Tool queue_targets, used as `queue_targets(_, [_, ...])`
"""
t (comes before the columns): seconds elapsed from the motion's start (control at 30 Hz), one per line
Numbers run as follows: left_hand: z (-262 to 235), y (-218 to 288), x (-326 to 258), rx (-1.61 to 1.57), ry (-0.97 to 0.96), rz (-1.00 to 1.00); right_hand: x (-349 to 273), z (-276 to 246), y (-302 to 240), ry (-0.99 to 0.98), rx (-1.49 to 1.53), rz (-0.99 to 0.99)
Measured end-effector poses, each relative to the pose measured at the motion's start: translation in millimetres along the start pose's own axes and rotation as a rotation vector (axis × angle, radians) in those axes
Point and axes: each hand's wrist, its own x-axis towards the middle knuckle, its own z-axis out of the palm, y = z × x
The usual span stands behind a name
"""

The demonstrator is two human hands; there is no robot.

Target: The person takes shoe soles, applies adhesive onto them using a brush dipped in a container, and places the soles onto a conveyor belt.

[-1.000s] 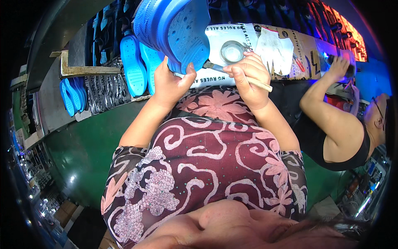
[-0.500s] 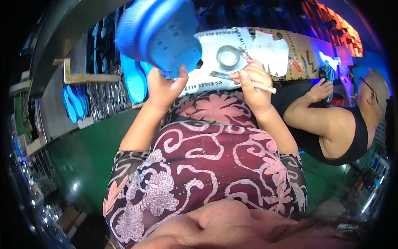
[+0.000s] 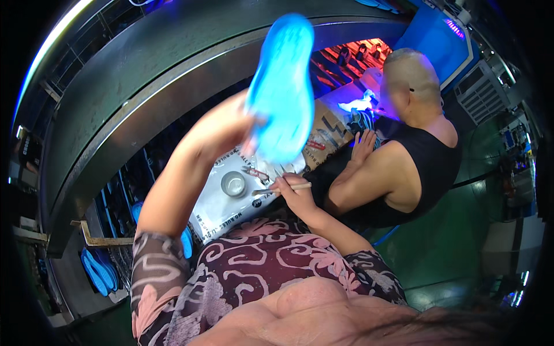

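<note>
My left hand [image 3: 245, 124] is raised and wrapped round the edge of a bright blue foam clog [image 3: 284, 86]. The clog stands lengthwise in the air with its sole-shaped outline showing; motion blurs its surface. Lower down, my right hand [image 3: 297, 196] grips a flat brush with a pale wooden handle [image 3: 300, 186], bristles pointing left. A small round bowl [image 3: 234, 184] sits just left of the bristles on a white printed plastic sheet [image 3: 216, 210]. Red-handled snips [image 3: 254, 172] lie by the bowl, near my right hand.
A long metal shelf edge [image 3: 124, 112] curves over the work surface at the left. Brown cardboard [image 3: 326, 130] lies beyond the sheet, with another red tool [image 3: 315, 145] on it. A co-worker [image 3: 404, 167] sits close at my right. Blue soles [image 3: 99, 271] lie at the lower left.
The view has swung toward the right. My left hand has lifted and turned the clog, which now shows its long outline. My right hand still holds the brush beside the bowl.
</note>
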Motion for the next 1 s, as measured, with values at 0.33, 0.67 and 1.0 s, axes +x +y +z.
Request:
queue_targets(0.33, [7.1, 20.3, 96.0, -0.187, 0.169, 0.344, -6.3, 1.0, 11.9, 0.055, 0.205, 0.186])
queue_targets(0.67, [-104.5, -171.8, -242.8, 1.306, 0.931, -0.21, -3.8, 18.3, 18.5, -0.056, 0.351, 0.231])
queue_targets(1.0, [-76.3, -232.2, -338.1, 1.301, 1.342, -0.616, -2.1, 60.1, 15.1, -0.21, 0.306, 0.284])
